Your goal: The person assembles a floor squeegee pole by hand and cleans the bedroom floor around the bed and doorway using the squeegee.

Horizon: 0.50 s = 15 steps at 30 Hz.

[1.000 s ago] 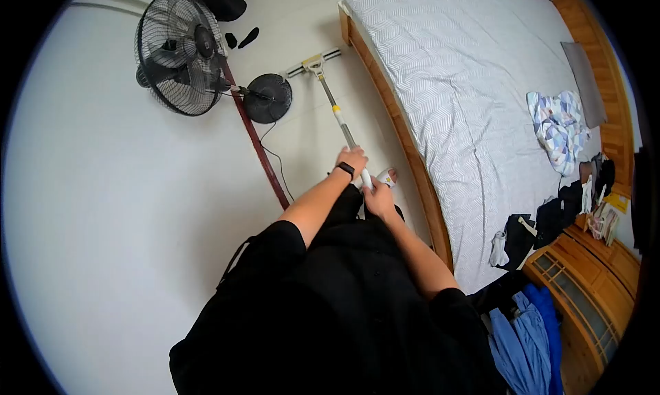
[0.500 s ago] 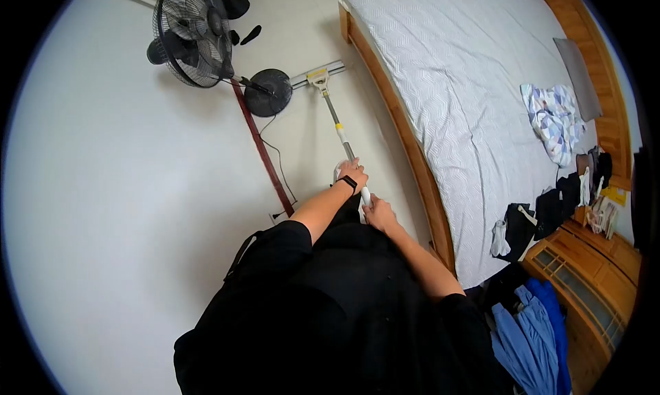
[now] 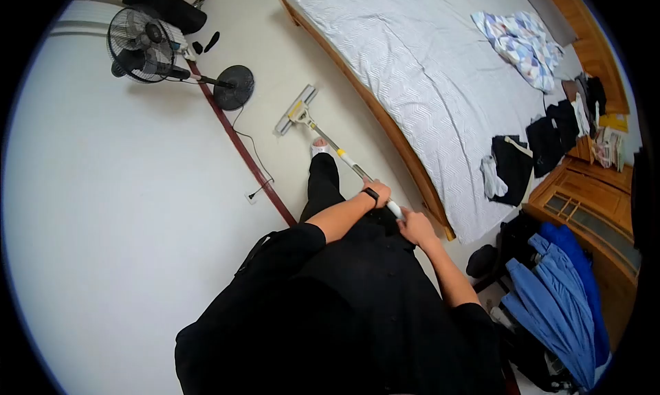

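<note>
Taking up most of the upper right was a big bed (image 3: 405, 79) with a pale zigzag sheet. Over in the upper left was a black standing fan (image 3: 177, 72), its round base (image 3: 234, 88) flat on the pale floor (image 3: 268, 44). The mop (image 3: 328, 140) ran on a slant through the middle of the frame, its wide mop head (image 3: 296, 110) down on the floor between the fan and the bed. A bunched patterned cloth (image 3: 526, 48) sat on the bed at top right, with dark trousers (image 3: 512, 168) further down. As for the grip, both were curled closed round the mop handle: left hand (image 3: 377, 194) higher in the frame, right hand (image 3: 416, 228) just below it, at the white end. A slippered foot (image 3: 320, 148) was just below the mop head. Tiniest thing was a dark band (image 3: 372, 195) on the left wrist.
</note>
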Each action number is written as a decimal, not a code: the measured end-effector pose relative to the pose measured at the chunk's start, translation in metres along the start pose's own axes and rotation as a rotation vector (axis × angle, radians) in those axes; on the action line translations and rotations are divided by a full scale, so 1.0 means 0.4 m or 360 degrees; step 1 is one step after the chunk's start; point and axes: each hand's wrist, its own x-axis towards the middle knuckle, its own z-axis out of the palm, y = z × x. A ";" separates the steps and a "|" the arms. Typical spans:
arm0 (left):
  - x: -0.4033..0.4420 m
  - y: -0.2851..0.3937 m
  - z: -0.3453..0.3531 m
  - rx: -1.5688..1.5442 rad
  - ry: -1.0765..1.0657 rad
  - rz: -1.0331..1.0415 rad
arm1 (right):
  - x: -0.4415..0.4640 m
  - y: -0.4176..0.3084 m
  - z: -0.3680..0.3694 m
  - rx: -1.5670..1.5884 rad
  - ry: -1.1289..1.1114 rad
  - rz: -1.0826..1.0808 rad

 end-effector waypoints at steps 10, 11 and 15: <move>-0.032 0.277 0.127 0.0023 -0.0142 0.0599 | -0.329 0.138 -0.008 0.0305 0.0034 0.0281; -0.039 0.256 0.120 0.0171 -0.0225 0.0606 | -0.305 0.152 0.046 0.0433 0.0094 0.0247; -0.102 0.143 0.097 0.0096 -0.0082 0.0358 | -0.212 0.091 0.107 0.0645 0.0125 0.0028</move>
